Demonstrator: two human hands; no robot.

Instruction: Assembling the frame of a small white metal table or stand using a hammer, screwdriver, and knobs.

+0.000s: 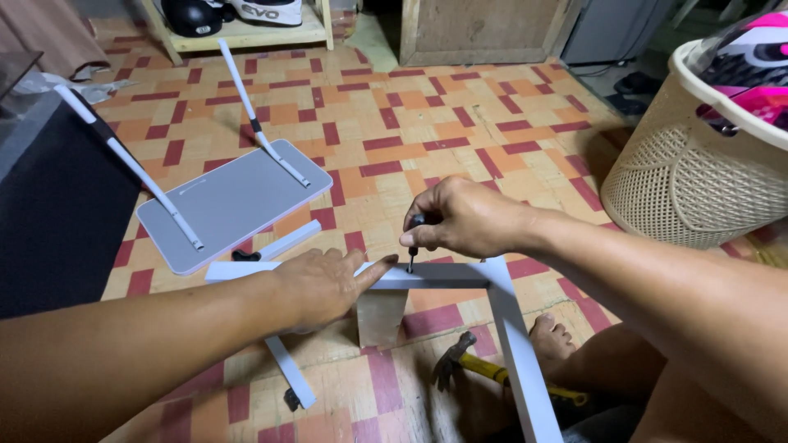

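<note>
Driving a screw w/ a small screwdriver (413,246): right hand (468,217) is closed around the dark handle, fingers pinched on top, shaft standing about upright w/ its tip on the grey frame bar (427,275). Left hand (324,283) lies flat and spread on the same bar, index finger stretched toward the tip, nearly touching it; it grips nothing, just presses down.

Bar sits on the tiled floor (410,123) right in front of the person, meeting a second grey bar (521,353) at a corner; a small upright panel (382,316) hangs under it.

To do this well, imo: keep the shaft square to the bar so the tip doesn't slip out of the screw head, press down firmly while turning, and keep that left index a bit clear of the tip in case it skids. Left palm weight looks right for stopping the frame shifting.

Nearby: hammer (472,365) w/ yellow handle lies just below the corner, by a foot (552,338). Grey board (234,201) w/ two white legs sits well apart to the left; cream laundry basket (689,184) at right.
</note>
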